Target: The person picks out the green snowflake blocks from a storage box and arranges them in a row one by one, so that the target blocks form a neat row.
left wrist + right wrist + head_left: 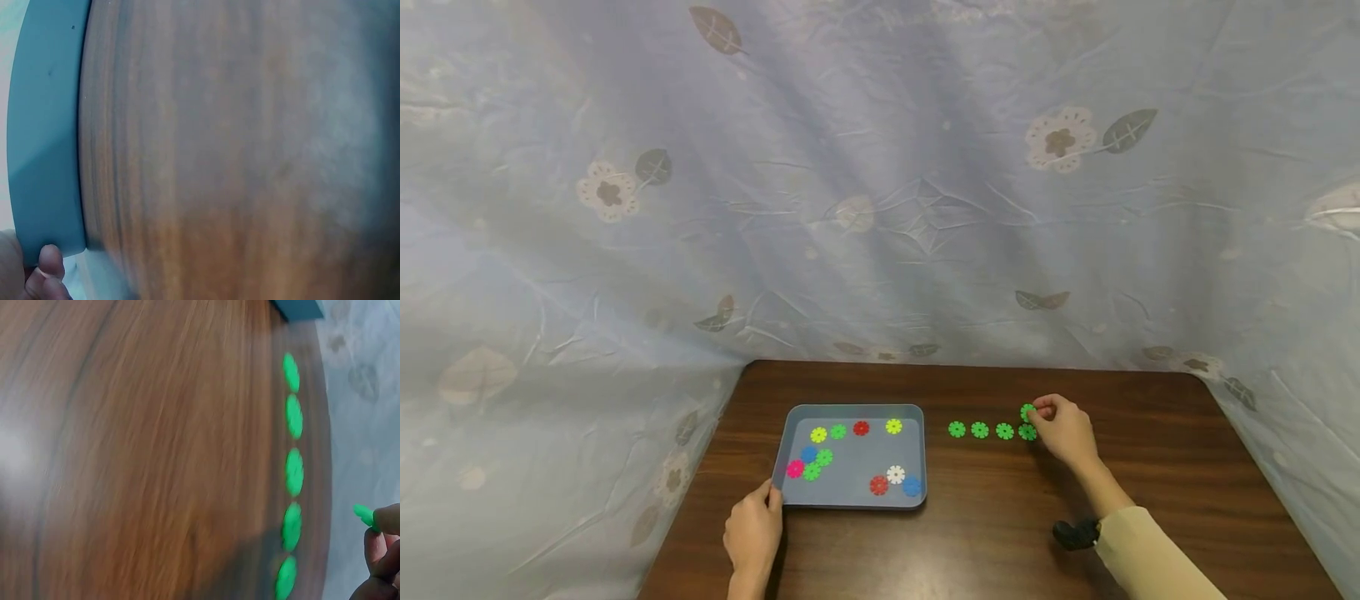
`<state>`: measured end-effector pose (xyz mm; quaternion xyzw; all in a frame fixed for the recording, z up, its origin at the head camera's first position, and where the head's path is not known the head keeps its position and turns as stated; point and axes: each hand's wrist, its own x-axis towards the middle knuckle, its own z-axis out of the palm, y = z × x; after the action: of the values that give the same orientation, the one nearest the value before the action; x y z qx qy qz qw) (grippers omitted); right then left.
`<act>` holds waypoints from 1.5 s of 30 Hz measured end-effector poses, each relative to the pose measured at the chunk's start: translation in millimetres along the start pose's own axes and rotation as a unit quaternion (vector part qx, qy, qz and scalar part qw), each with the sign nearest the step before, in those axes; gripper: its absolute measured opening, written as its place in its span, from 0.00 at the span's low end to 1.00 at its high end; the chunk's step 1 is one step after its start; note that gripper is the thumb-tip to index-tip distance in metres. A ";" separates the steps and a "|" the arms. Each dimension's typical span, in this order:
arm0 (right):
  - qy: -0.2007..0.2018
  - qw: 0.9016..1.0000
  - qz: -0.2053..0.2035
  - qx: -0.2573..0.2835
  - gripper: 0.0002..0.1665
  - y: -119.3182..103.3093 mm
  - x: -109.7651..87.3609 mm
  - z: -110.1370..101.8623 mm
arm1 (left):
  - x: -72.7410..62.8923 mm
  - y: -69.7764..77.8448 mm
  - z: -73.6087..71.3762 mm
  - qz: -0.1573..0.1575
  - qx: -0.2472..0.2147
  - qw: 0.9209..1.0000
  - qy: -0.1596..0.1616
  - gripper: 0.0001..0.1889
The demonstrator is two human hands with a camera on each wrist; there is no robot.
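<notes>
My right hand [1066, 429] pinches a green notched disc [364, 514] between thumb and fingertips, raised above the table. Under and to the left of it, several like green discs [980, 430] lie in a straight row on the wood; the right wrist view shows this row [294, 472] too. With my left hand [752, 527] I grip the near left corner of a grey tray [850, 498]; in the left wrist view, fingers [51, 259] curl against the tray's outer wall [47, 144]. Loose discs in yellow, green, red, blue, pink and white lie inside the tray.
The brown wooden table [977, 542] has rounded far corners. A pale curtain [880, 208] printed with leaves and flowers hangs behind it and on both sides. A black band [1077, 534] with a protruding part sits on my right wrist.
</notes>
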<state>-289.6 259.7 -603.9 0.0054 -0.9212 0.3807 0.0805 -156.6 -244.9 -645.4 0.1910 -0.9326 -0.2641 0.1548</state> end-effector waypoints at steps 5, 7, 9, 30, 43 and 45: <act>0.020 0.999 0.010 -0.026 0.15 26.6 -2.6 -16.9 | -0.5 0.4 -1.8 -0.003 -0.002 1.000 -0.008 0.16; 0.022 0.999 0.020 -0.031 0.15 35.8 -3.7 -23.6 | -0.7 0.3 -2.7 -0.005 -0.002 1.000 -0.013 0.17; 0.023 0.999 0.029 -0.034 0.15 44.8 -5.0 -29.1 | -0.7 -0.4 -3.2 -0.007 0.000 1.000 -0.016 0.17; 0.001 0.989 0.137 -0.053 0.21 88.3 -16.3 -52.1 | -1.0 -2.2 0.1 -0.009 0.001 1.000 -0.028 0.18; 0.012 0.986 0.158 -0.058 0.23 99.4 -17.0 -56.3 | 0.2 1.3 -0.8 -0.007 0.003 1.000 -0.017 0.17; 0.015 0.986 0.154 -0.057 0.23 97.8 -17.1 -57.0 | 0.4 0.6 -1.1 -0.004 0.003 1.000 -0.015 0.17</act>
<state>-271.5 368.3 -635.3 -0.1468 -0.9300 0.3352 0.0344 -156.8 -245.0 -644.1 0.1910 -0.9349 -0.2644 0.1397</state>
